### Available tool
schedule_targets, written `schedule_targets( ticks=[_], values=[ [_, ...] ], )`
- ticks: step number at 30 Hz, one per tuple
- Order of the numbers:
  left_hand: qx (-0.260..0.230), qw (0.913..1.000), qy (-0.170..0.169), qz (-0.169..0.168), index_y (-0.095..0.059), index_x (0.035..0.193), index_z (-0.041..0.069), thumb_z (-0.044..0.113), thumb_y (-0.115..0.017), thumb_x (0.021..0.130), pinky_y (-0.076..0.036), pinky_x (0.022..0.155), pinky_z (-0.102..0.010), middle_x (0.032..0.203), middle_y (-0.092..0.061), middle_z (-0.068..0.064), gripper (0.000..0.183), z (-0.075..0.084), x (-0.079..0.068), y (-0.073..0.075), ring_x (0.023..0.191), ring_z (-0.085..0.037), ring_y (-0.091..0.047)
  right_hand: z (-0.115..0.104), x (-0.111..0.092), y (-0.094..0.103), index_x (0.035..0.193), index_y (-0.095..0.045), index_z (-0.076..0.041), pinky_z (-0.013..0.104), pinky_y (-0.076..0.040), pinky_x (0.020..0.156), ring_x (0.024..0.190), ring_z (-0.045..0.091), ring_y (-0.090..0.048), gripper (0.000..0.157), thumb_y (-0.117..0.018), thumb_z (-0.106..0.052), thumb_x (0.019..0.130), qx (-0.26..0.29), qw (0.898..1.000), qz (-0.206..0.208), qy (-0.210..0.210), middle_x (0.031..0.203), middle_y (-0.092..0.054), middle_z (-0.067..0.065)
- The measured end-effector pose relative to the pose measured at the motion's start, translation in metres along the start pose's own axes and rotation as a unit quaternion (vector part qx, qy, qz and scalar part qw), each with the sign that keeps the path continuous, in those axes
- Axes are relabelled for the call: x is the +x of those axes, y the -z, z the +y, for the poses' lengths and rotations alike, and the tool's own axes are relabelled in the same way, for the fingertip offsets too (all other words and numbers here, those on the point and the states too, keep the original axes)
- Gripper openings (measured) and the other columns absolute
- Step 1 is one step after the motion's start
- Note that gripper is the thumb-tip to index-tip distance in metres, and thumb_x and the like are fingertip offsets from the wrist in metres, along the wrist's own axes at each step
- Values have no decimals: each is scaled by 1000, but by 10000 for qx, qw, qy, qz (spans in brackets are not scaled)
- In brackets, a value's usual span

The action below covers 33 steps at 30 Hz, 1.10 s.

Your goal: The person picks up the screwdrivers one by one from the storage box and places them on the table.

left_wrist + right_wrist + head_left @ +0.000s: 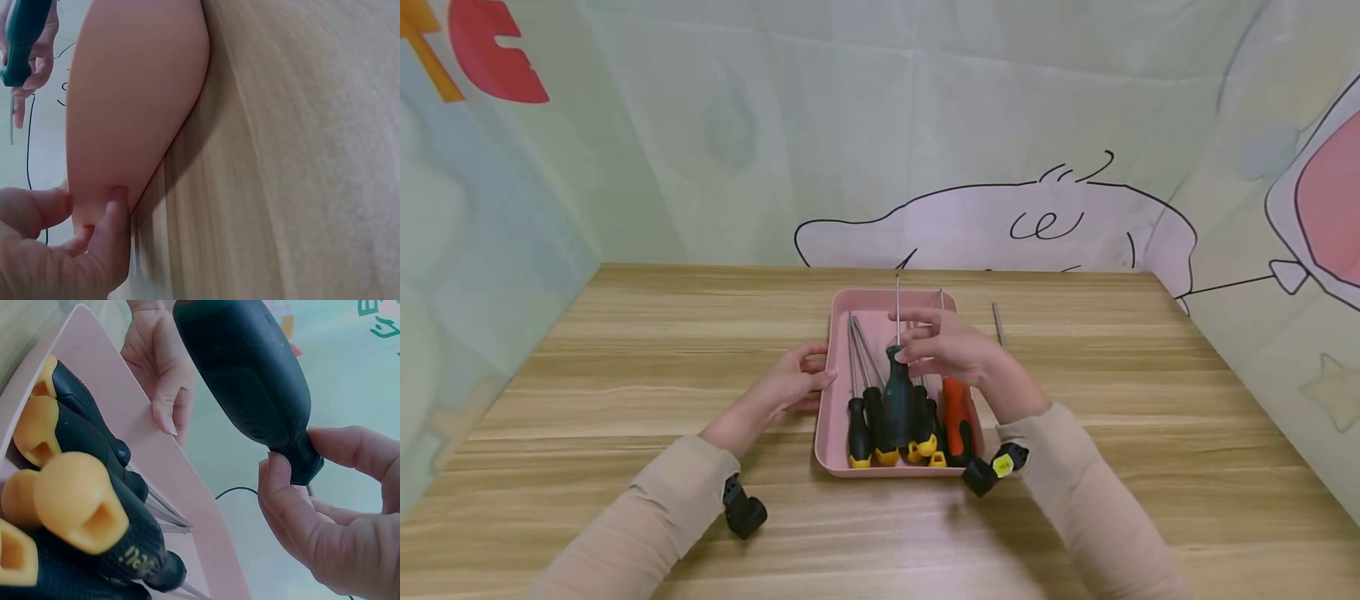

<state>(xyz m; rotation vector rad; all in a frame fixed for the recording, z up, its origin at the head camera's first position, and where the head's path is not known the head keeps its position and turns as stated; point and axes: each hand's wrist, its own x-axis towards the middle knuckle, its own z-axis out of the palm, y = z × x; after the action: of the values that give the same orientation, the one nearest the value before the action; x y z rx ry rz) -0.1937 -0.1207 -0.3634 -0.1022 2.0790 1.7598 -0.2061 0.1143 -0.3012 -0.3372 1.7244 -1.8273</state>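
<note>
A dark green screwdriver (898,408) is pinched near the neck of its handle by my right hand (951,346), its metal shaft pointing away from me. In the right wrist view, thumb and fingertips grip that screwdriver (250,369) above the tray. My left hand (793,379) holds the left wall of the pink tray (824,433), thumb over the rim and fingers outside, as the left wrist view also shows on the tray wall (137,75). Inside lie several black screwdrivers with yellow ends (94,506) and an orange-and-black handled tool (955,408).
A thin metal rod (998,323) lies on the wooden table (700,317), right of the tray and partly hidden by the right arm. Behind the table hangs a printed cloth backdrop (880,125). Black cameras (745,508) are strapped to both wrists.
</note>
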Motion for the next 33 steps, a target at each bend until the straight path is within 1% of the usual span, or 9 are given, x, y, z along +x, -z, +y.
schedule_targets(
  ticks=[5,10,16,20,27,33],
  values=[
    [-23,10000,-12,8,-27,142,0,2,-49,95,-53,72,-34,133,-41,-26,52,-1,0,0,98,-24,-55,1,-2,6,139,-31,4,29,-53,71,74,15,-58,57,-50,12,86,-19,10000,-24,45,84,-62,1],
    [4,10000,-4,11,-28,143,0,3,-49,95,-53,74,-34,133,-40,-26,52,-1,2,1,99,-25,-55,2,-6,12,138,-32,3,29,-52,72,74,15,-57,56,-49,13,85,72,9999,-88,103,83,-62,1],
    [17,10000,1,24,-27,142,-1,2,-49,95,-53,75,-37,133,-40,-27,52,-2,2,1,101,-27,-55,3,-13,19,138,-33,2,29,-51,71,73,15,-56,57,-49,12,84,118,9999,-24,68,79,-58,2],
    [14,10000,-2,31,-28,142,0,2,-50,95,-53,75,-36,134,-40,-26,52,-2,2,1,102,-27,-54,3,-17,24,138,-33,1,28,-51,70,72,14,-55,57,-50,12,84,146,9999,-25,77,78,-59,1],
    [-18,10000,9,46,-28,142,0,2,-50,95,-53,77,-38,135,-39,-26,53,-1,1,2,104,-28,-54,3,-22,32,140,-31,1,29,-52,73,75,13,-57,61,-51,12,83,34,9999,74,64,86,-63,0],
    [10,10000,33,55,-29,142,1,2,-50,95,-53,77,-38,135,-40,-26,52,0,1,1,103,-28,-55,3,-28,38,141,-29,3,28,-52,70,71,12,-58,63,-50,13,83,224,9996,142,79,83,-61,0]
  ],
)
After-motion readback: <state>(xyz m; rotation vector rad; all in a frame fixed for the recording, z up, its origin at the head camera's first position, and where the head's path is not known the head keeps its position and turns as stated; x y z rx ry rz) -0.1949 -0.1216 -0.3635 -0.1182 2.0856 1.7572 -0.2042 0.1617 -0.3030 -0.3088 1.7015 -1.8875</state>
